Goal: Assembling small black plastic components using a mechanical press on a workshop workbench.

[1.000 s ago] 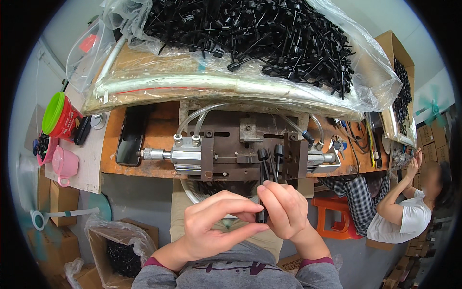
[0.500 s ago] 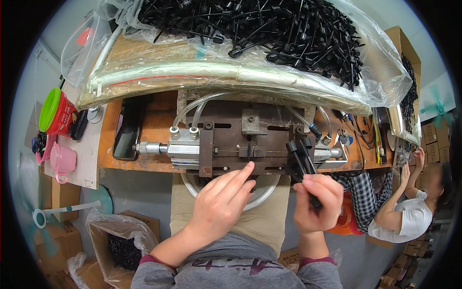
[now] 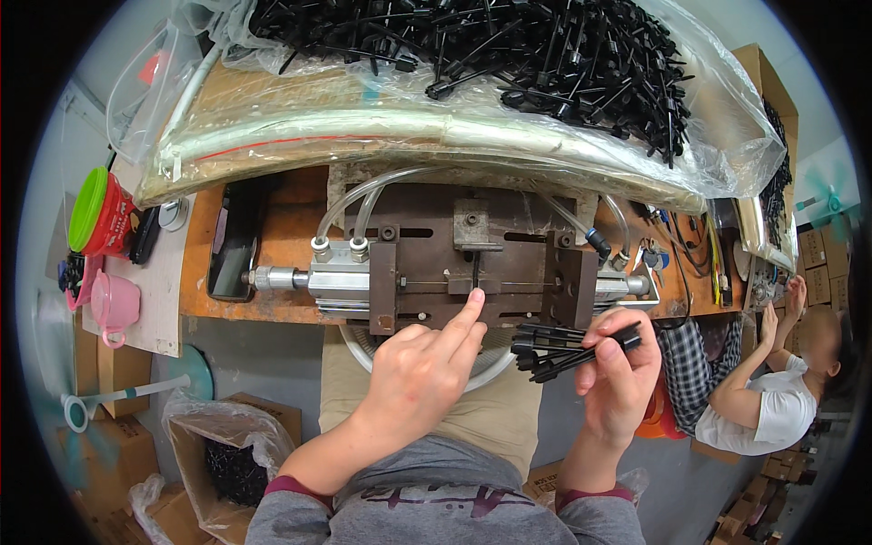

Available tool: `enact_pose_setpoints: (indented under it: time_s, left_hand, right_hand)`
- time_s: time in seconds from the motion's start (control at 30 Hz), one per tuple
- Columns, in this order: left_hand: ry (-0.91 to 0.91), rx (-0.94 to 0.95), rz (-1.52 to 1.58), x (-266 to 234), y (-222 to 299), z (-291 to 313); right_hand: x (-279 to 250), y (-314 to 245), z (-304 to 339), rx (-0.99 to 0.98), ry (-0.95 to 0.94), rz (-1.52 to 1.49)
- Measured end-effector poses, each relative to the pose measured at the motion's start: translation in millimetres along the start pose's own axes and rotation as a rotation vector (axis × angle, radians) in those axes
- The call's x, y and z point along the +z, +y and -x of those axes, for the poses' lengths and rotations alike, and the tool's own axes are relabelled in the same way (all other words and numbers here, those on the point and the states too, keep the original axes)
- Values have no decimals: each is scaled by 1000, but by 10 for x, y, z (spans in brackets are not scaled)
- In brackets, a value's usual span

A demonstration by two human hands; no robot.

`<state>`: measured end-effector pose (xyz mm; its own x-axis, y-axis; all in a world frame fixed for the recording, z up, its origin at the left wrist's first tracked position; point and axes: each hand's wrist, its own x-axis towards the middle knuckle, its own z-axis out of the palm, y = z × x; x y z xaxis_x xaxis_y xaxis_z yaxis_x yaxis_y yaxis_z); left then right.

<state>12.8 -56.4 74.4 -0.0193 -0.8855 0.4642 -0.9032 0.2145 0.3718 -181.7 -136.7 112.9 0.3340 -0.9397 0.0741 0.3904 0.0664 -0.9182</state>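
My left hand (image 3: 420, 363) reaches over the front of a brown metal fixture (image 3: 427, 313), index finger stretched out and the others partly bent, nothing held. That fingertip presses on or just at a thin black plastic part (image 3: 476, 262) standing at the fixture's middle block; the tip hides its near end. My right hand (image 3: 621, 377) grips a bundle of long black plastic parts (image 3: 554, 348) at its right end, thumb and fingers closed round it. The bundle lies roughly level, pointing left, in front of the fixture's right side. Silver cylinders (image 3: 341, 286) flank the fixture.
Beyond the fixture, a plastic-lined tray (image 3: 427, 136) holds a heap of black parts (image 3: 581, 73). Clear air hoses (image 3: 350, 204) curve over the workbench (image 3: 204, 272). A pink cup (image 3: 115, 298) and red tub (image 3: 111, 222) stand at left. Another person (image 3: 758, 400) sits at far right.
My right hand has turned the bundle from pointing away to pointing left, drawing it off the fixture's right side. My left index fingertip has moved slightly farther onto the middle block.
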Motion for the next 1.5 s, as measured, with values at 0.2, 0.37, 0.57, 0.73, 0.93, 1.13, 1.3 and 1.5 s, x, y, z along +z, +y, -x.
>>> enact_pose_setpoints:
  time_s: [0.2,0.37,0.57,0.73,0.93,1.13,1.3,1.5]
  left_hand:
    - [39,-214,464,-69,0,-15]
    - [-285,-385,1298,-134,40,8]
    - [-523,-700,1339,-212,180,-18]
    - [-398,-631,1208,-130,159,160]
    - [-322,-600,1238,-88,175,234]
    - [-486,-788,1406,-211,133,174]
    - [-301,-932,1717,-42,126,244]
    - [-242,-925,1780,19,146,257]
  right_hand:
    - [-18,-3,-22,211,-48,-81]
    - [114,74,20,381,-149,-125]
    - [91,147,-34,406,-247,27]
    - [113,142,-18,363,-242,2]
    - [69,111,-19,286,-204,74]
    - [19,125,-45,-20,-41,121]
    - [71,208,127,-823,-177,834]
    - [159,415,196,-928,-565,930]
